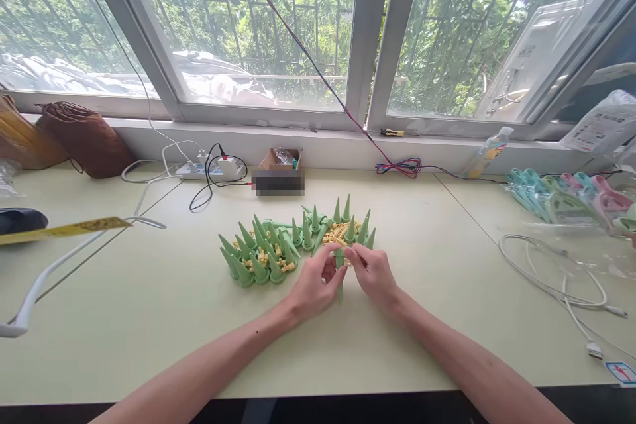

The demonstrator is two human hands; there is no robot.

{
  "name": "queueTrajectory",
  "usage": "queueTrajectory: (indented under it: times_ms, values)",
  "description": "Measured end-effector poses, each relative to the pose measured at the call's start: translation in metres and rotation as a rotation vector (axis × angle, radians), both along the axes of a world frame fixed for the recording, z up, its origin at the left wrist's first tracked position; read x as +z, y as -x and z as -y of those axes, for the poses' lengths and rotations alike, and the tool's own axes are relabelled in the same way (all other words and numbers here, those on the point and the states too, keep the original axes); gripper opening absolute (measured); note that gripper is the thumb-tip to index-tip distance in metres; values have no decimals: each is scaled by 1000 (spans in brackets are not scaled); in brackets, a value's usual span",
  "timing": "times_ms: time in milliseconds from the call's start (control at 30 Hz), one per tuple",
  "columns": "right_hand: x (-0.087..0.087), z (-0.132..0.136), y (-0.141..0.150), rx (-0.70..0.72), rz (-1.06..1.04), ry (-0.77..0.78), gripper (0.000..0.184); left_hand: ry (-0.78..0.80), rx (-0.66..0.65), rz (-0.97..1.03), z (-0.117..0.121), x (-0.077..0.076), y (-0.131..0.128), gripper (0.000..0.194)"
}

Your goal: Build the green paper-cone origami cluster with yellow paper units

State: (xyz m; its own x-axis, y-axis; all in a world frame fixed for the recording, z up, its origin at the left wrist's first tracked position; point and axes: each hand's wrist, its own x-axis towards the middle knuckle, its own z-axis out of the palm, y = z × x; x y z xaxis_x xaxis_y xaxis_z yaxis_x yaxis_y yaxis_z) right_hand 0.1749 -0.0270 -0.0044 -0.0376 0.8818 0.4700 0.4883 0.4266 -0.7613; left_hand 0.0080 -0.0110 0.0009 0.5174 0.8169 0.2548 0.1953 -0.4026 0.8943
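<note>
My left hand [314, 283] is closed around a green plastic spike [340, 290], its narrow tip pointing down toward me. Right beside it, my right hand [373, 273] has thumb and forefinger pinched together at the spike's wide upper end; what they hold is hidden. Just beyond my fingers lies a pile of small yellow plastic pieces [336, 233]. Several green cones [358, 233] stand around that pile, points up. To the left is a dense group of upright green cones [259, 270], with yellow pieces among them.
A power strip [193, 171] with cables, a small cardboard box [281, 158] and a bundled red-blue wire [405, 167] lie along the window ledge. At right are a bottle [489, 154], coloured plastic clips [564, 197] and a white cable [556, 291]. A brown bag [87, 139] sits at left.
</note>
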Motion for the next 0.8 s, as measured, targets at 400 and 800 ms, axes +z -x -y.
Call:
queueTrajectory:
  times_ms: [400,800]
  values:
    - [0,-1,0,-6,5,2,48,-5,-3,-9,1,2,0,30]
    - [1,0,1,12,-12,32,46,-22,4,-25,1,3,0,30]
